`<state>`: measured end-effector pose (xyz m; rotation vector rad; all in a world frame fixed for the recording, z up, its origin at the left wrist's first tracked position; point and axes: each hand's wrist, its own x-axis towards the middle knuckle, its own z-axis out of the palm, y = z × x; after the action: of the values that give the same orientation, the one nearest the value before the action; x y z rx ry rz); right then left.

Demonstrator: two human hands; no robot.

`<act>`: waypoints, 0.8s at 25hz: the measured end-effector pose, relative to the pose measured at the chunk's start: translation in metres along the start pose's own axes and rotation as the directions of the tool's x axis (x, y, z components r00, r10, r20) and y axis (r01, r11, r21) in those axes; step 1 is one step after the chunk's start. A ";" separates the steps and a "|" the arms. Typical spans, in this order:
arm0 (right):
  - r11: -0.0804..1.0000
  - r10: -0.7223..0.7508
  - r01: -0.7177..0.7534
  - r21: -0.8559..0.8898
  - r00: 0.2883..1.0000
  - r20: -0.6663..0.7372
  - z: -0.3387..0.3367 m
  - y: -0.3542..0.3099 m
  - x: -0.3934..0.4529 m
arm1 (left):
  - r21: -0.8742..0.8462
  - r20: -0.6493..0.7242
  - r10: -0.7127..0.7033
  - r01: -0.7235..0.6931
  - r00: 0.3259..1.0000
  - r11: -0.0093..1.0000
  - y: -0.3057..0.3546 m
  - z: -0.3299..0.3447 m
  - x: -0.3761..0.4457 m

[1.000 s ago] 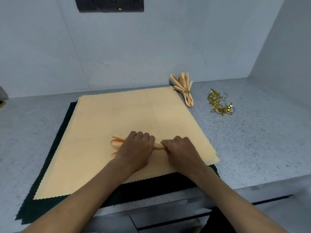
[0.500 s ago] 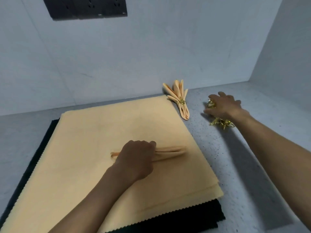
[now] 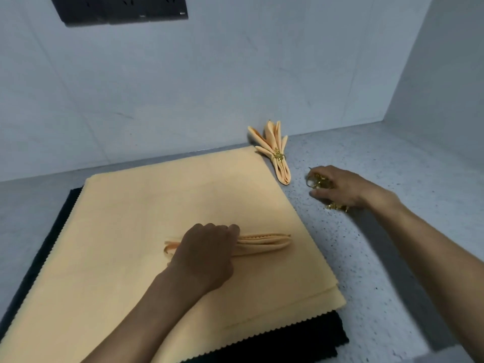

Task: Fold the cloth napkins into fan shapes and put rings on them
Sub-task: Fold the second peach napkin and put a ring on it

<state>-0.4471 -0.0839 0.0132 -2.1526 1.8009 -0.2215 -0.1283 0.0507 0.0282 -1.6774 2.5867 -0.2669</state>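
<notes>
One peach cloth napkin already folded into a fan and bound by a gold ring (image 3: pixel 273 153) lies on the grey speckled tabletop (image 3: pixel 366 247), just beyond the right hand (image 3: pixel 340 187). The left hand (image 3: pixel 207 255) has its grip closed around a second pleated peach napkin (image 3: pixel 262 243), not yet ringed, whose free end sticks out to the right of that grip. The right grip curls over the loose gold napkin rings (image 3: pixel 318 180); whether one is pinched cannot be told. Beneath the left grip a stack of flat peach napkins (image 3: pixel 157 205) awaits folding
</notes>
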 end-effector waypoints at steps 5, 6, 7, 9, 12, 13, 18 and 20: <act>0.993 -0.100 0.088 -0.077 0.982 -0.159 0.023 -0.016 -0.078 | 0.006 0.034 -0.016 0.016 0.999 1.000 0.004 -0.003 -0.019; 0.989 -0.117 0.096 -0.112 0.971 -0.208 0.028 -0.019 -0.084 | 0.004 0.041 -0.023 0.023 0.999 1.000 0.004 -0.004 -0.026; 0.988 -0.120 0.091 -0.124 0.963 -0.243 0.031 -0.021 -0.087 | -0.005 0.047 -0.029 0.029 0.998 1.000 0.005 -0.005 -0.030; 0.992 -0.077 0.049 -0.113 0.963 -0.258 0.032 -0.027 -0.088 | -0.023 0.062 -0.038 0.039 0.997 0.999 0.004 -0.007 -0.042; 0.975 0.030 -0.069 -0.212 0.983 -0.180 0.027 -0.036 -0.078 | -0.015 0.061 -0.063 0.064 0.996 0.998 0.000 -0.009 -0.058; 0.960 0.061 -0.101 -0.262 0.986 -0.156 0.026 -0.039 -0.073 | -0.013 0.061 -0.072 0.073 0.996 0.997 -0.001 -0.009 -0.061; 0.918 0.064 -0.158 -0.364 0.964 -0.258 0.027 -0.050 -0.063 | -0.020 0.056 -0.074 0.075 0.996 0.997 -0.001 -0.009 -0.065; 0.939 0.043 -0.137 -0.315 0.957 -0.287 0.030 -0.044 -0.065 | -0.026 0.044 -0.075 0.076 0.996 0.997 -0.003 -0.008 -0.064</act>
<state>-0.4089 -0.0092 0.0060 -2.3503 2.2304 -0.2171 -0.1003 0.1089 0.0330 -1.7725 2.5111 -0.1967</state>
